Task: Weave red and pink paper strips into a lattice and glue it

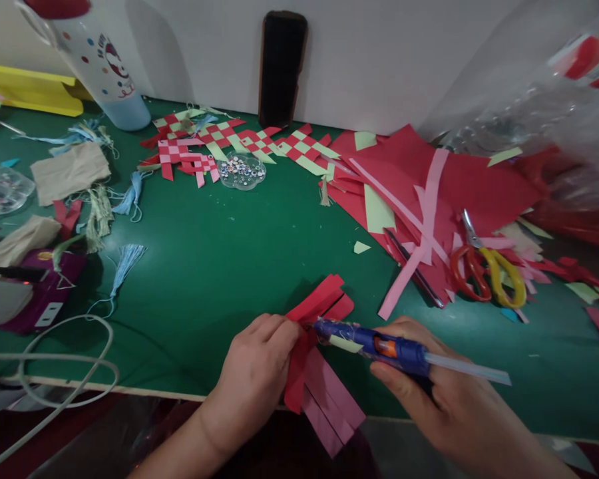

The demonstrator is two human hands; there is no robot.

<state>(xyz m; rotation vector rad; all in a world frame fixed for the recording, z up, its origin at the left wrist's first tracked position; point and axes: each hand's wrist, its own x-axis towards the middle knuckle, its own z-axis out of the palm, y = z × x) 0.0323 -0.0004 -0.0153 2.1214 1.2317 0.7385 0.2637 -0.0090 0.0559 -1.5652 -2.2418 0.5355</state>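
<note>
My left hand [262,366] pinches a bundle of red paper strips [324,303] and pink paper strips [332,402] above the table's front edge. The strips cross one another near my fingertips. In my right hand [429,379] is a blue glue gun [352,339], gripped by its handle. A translucent glue stick [472,368] juts from its back end. The gun's nozzle points left and meets the strips close to my left fingers; whether glue is coming out cannot be made out.
Scissors [474,266] lie on red paper sheets [399,159] at the right. Woven paper fish [219,136] and a dish of googly eyes [242,171] sit at the back, near a phone [282,70] and a bottle [100,73]. Blue tassels [124,263] and a white cable [104,352] lie left.
</note>
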